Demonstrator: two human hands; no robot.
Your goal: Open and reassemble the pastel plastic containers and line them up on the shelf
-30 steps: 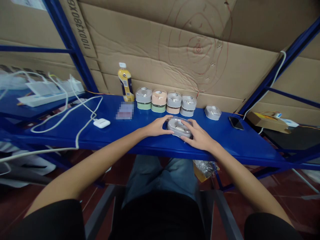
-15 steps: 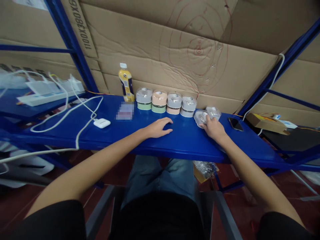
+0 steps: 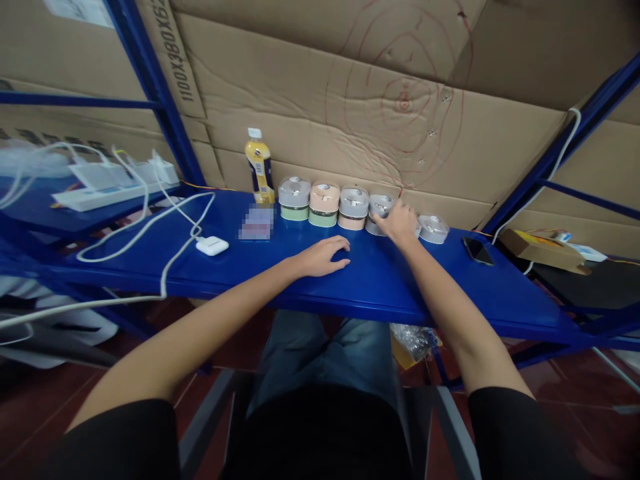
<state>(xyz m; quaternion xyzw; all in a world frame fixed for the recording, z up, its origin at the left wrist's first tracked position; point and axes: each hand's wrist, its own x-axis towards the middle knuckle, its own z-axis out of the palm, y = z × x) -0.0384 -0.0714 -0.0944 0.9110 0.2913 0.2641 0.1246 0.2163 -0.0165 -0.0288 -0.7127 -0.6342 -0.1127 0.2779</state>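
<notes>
My right hand [image 3: 401, 223] is at the rightmost of several short two-tier stacks of round lidded containers, a grey stack [image 3: 379, 208]. Its thumb lies against the front, with the fingers curled at the right side. Part of that stack and most of a loose grey container beside it are hidden by the hand. Another loose grey container [image 3: 433, 228] sits just to the right. My left hand [image 3: 326, 257] rests on the blue table with thumb and fingers apart and nothing between them. It is in front of the grey-and-peach stack [image 3: 353, 207] and the peach-and-green stack [image 3: 324, 203].
A grey-and-green stack [image 3: 294, 197] ends the row at left, beside a yellow drink bottle [image 3: 260, 170]. A white earbud case [image 3: 213, 246] and white cables [image 3: 165, 267] lie at left. A phone [image 3: 478, 251] lies at right. Cardboard [image 3: 280, 87] stands behind the table [image 3: 350, 293].
My right hand has moved left from the loose grey container to the rightmost grey stack. The view has shifted slightly. My left hand stays in place.
</notes>
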